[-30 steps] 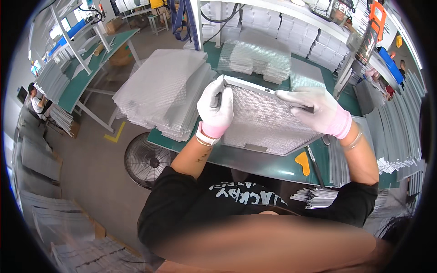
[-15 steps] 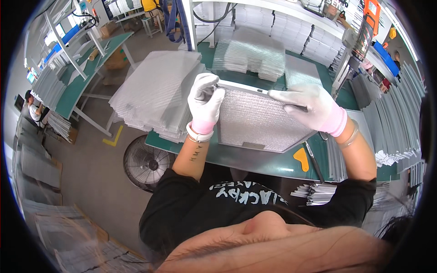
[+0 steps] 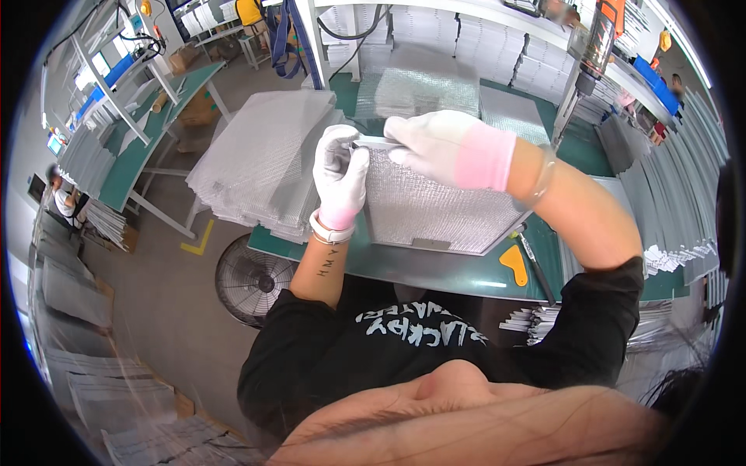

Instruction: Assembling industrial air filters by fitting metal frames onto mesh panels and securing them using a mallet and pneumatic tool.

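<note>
Green bench (image 3: pixel 451 272) ahead, framed mesh panel (image 3: pixel 443 206) over its near side, probably light, stiff-rimmed but dentable in the middle, best held by its edges: left hand (image 3: pixel 339 167) pinching far-left corner, right hand (image 3: pixel 431 145) at far edge, pinch unclear.

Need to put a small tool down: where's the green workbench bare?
A bare strip of green workbench lies between the mesh panel and the front edge, left of the yellow scraper. A smaller patch shows between your right forearm and the metal post. It's crowded at left with stacked mesh sheets and at right with gray panels.
</note>
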Demonstrator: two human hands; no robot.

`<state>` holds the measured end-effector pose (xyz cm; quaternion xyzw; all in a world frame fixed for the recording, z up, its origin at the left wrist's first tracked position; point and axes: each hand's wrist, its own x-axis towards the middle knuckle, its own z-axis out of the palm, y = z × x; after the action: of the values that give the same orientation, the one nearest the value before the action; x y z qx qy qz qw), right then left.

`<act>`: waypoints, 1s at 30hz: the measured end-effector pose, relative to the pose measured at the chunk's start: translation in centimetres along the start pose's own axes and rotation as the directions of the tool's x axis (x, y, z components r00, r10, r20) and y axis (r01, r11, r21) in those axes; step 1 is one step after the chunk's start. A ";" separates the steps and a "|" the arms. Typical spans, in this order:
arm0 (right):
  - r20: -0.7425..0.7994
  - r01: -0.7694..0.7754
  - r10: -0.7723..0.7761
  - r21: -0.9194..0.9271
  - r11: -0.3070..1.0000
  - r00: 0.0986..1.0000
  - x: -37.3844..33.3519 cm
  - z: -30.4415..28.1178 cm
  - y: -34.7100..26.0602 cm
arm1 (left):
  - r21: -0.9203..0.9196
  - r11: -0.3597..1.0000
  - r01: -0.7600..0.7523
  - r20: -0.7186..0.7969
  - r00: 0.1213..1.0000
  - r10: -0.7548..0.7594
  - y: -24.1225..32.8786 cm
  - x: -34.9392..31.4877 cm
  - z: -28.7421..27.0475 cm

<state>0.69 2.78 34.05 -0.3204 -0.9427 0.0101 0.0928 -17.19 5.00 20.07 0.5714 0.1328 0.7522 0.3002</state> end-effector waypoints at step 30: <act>-0.110 -0.950 0.949 -0.131 0.282 0.297 -35.7 23.0 2.6 | 0.243 0.965 -0.103 0.132 0.989 0.073 2.7 5.2 2.7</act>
<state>25.84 -15.88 5.27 -0.8234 -0.5653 -0.0192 0.0458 -16.33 5.63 26.44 0.6546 0.1820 0.7060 0.2000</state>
